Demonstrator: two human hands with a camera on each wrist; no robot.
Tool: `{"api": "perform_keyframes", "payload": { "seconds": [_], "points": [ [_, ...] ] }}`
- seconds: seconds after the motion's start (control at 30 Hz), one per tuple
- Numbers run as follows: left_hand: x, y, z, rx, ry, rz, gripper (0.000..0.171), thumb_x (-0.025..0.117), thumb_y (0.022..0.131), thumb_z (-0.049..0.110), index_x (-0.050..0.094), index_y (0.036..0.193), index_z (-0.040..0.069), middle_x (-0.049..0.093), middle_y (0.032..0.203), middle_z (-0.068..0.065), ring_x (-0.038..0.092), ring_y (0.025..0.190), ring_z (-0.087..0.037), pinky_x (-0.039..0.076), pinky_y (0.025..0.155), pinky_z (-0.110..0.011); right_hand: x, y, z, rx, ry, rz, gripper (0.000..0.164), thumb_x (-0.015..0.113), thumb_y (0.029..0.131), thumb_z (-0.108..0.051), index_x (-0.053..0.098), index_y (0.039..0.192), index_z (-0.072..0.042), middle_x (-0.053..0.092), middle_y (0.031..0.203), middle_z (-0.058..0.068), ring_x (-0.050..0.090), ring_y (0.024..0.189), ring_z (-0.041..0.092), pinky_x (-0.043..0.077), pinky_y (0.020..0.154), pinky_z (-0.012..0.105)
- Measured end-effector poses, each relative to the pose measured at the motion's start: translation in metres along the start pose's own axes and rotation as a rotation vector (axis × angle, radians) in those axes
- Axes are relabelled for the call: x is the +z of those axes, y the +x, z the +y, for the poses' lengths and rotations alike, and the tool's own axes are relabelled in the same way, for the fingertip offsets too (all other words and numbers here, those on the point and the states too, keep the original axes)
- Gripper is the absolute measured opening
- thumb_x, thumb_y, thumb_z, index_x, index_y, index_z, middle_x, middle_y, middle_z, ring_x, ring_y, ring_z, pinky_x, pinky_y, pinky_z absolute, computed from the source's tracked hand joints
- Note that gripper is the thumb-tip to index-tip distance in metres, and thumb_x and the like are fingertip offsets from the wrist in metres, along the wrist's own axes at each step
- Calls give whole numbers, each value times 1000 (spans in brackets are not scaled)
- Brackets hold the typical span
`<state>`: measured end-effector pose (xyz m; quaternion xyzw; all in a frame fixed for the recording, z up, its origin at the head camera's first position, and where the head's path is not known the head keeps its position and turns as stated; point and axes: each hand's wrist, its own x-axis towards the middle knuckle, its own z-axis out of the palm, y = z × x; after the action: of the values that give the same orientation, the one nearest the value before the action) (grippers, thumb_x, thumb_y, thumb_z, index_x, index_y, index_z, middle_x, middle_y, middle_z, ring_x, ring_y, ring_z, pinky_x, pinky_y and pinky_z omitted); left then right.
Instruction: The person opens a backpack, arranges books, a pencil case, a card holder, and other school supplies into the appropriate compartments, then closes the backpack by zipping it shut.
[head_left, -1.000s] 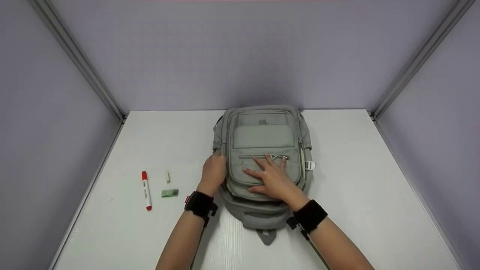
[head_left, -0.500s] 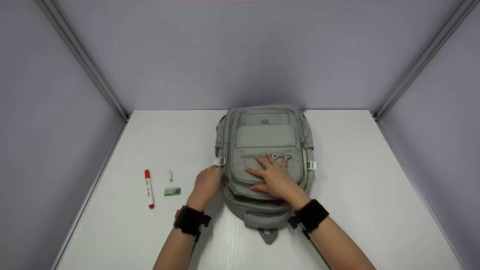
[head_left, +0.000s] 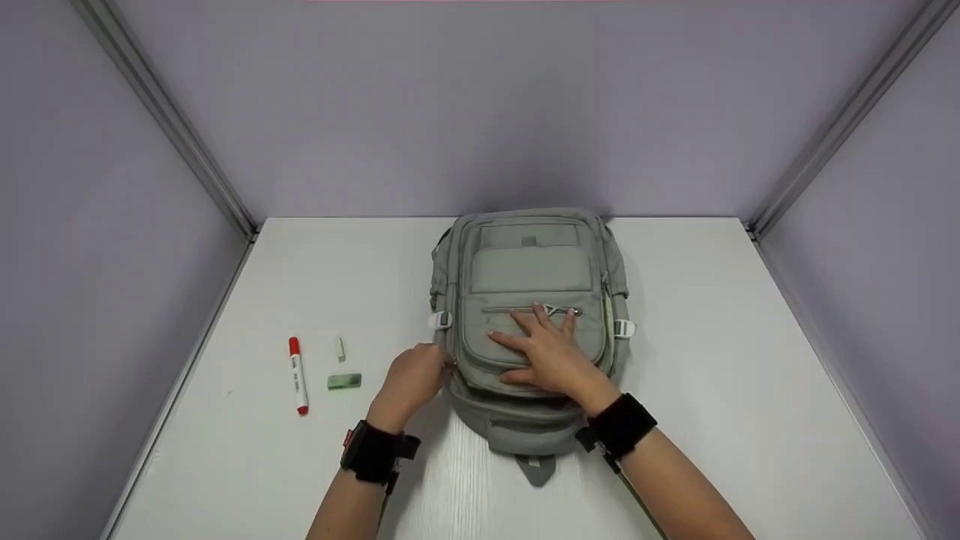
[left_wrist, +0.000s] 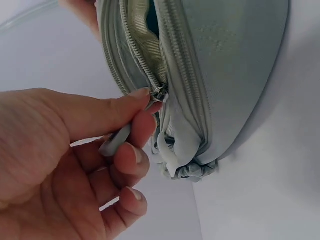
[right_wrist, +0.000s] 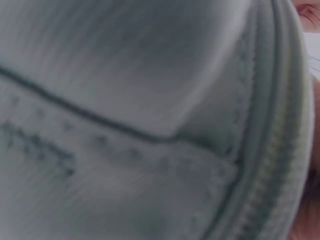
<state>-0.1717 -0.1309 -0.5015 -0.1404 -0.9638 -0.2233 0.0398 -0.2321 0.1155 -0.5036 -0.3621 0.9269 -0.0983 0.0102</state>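
Observation:
A grey-green backpack lies on its back on the white table, its front panel up. At its left side my left hand pinches a zipper pull between thumb and index finger. Past the slider, zipper teeth stand apart and yellowish lining shows between them. My right hand rests with spread fingers on the front panel, just below a small zipped pocket. The right wrist view holds mostly blurred fabric and a zipper edge.
A red-capped marker, a small whitish stick-like piece and a green block lie left of the backpack. White strap buckles sit on both its sides. Grey panels enclose the table's back and sides.
My left hand has slid along the backpack's left side toward me with the zipper pull, uncovering the white left buckle. My right hand stays on the front panel.

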Motion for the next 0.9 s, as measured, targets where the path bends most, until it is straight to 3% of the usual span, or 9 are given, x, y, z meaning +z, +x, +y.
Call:
{"api": "perform_keyframes", "payload": {
  "seconds": [0.13,0.3,0.57,0.73,0.9],
  "points": [
    [4,-1,2,-21,20,-26,23,68,87,2,61,67,9,60,64,-6,58,57,-21,46,50,-35,1,-1,0,-8,-32,14,81,68,75,-70,43,146,-43,33,155,10,19,142,49,11,93,83],
    [4,-2,4,-4,11,-39,21,68,87,3,59,68,8,60,67,-10,61,60,-26,48,50,-39,5,-1,-2,0,-108,28,82,62,76,-76,40,148,-45,33,155,9,21,141,48,15,93,83],
    [2,-2,1,59,-91,-139,23,69,83,-2,63,65,10,57,62,3,49,55,-12,42,51,-32,15,0,-5,0,-192,104,85,63,74,-77,39,148,-45,36,153,11,26,139,48,20,92,82],
    [3,-1,-1,112,-137,-157,27,68,85,-1,61,62,11,49,56,8,41,50,-7,38,49,-27,24,3,-2,-4,-259,157,87,69,75,-70,34,150,-45,35,153,13,28,138,49,21,91,83],
    [3,-1,0,142,-168,-161,34,66,86,-3,54,59,15,42,54,10,36,48,-6,33,48,-25,25,5,1,4,-231,170,84,73,77,-63,35,150,-45,35,153,13,29,138,48,20,90,83]
  ]
}}
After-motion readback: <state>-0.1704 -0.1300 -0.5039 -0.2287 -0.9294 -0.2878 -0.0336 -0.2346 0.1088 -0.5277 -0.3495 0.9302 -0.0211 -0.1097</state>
